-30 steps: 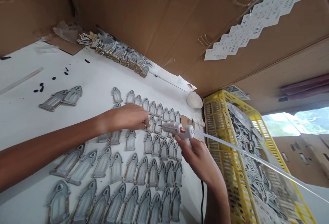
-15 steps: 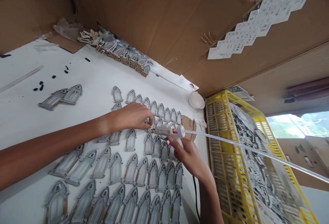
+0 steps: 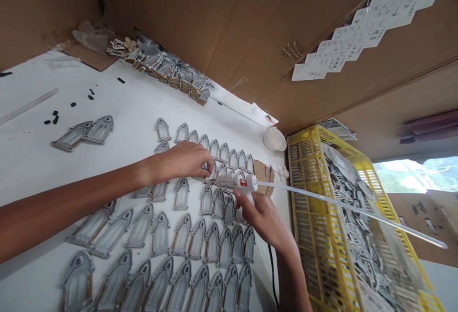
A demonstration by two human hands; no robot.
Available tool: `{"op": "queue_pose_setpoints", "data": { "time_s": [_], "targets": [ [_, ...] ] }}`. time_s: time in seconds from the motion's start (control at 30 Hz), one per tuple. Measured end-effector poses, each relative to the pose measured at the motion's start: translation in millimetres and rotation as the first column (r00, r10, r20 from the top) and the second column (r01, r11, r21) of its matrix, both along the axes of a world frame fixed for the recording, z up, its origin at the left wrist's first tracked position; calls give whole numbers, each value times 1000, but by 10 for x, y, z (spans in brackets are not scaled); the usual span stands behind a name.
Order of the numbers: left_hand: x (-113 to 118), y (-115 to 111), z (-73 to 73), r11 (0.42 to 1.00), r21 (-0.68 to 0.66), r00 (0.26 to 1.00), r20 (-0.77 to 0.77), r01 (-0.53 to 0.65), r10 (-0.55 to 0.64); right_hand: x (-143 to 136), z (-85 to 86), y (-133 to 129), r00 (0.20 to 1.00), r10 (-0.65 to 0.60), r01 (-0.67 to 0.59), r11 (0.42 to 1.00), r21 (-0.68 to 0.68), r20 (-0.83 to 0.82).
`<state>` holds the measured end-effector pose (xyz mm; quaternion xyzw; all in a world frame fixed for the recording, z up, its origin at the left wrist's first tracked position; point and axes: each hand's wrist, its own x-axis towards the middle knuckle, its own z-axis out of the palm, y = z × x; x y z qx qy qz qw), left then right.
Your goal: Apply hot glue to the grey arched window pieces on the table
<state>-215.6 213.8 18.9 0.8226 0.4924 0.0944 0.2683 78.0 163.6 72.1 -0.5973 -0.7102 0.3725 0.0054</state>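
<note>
The worktop [image 3: 136,97] is being backed by a large cardboard panel [image 3: 232,26], to which a stepped strip of white labels [image 3: 358,30] is being held. At the right, a yellow plastic crate [image 3: 329,216] is being filled by a heap of grey cut-out pieces [image 3: 358,235]. Much of the worktop is being covered by rows of grey arched window frames [image 3: 161,233], and its back edge is being lined by a stack of similar frames [image 3: 175,74]. Over the middle rows, the left hand [image 3: 188,161] is being held with its fingertips pressed together just beside the nozzle; whether anything is being pinched there cannot be told. By the right hand [image 3: 263,219], whose fingers are being wrapped around the handle, a white glue gun [image 3: 229,181] is being gripped above the frames, its nozzle being pointed at the left fingertips. From its rear, a long translucent glue stick [image 3: 322,196] is being extended over the crate. Below the right hand, a black cord [image 3: 272,269] is being trailed. A small white bowl [image 3: 275,139] is being kept near the crate's far corner, and black bits [image 3: 73,104] are being left scattered at the left.
</note>
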Motion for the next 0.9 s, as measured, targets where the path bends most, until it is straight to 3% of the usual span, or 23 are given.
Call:
{"op": "queue_pose_setpoints", "data": {
  "time_s": [0.3,0.5,0.6,0.77,0.9],
  "targets": [
    [3,-4,4,1000,-6,1000,2,-11,11,-44,91,-14,998,35,-36,999,26,58],
    [7,-12,15,1000,2,1000,-6,-10,10,-163,179,-109,977,120,-155,967,203,174],
    [24,-29,28,1000,13,1000,-11,-10,10,-198,214,-190,965,127,-181,956,229,230],
    [17,-67,101,999,39,999,-35,4,-3,-52,320,-346,987,30,-82,940,332,157],
    [-99,-129,250,997,74,995,-97,-19,26,98,524,-389,999,-51,40,912,408,17]
  ]
}}
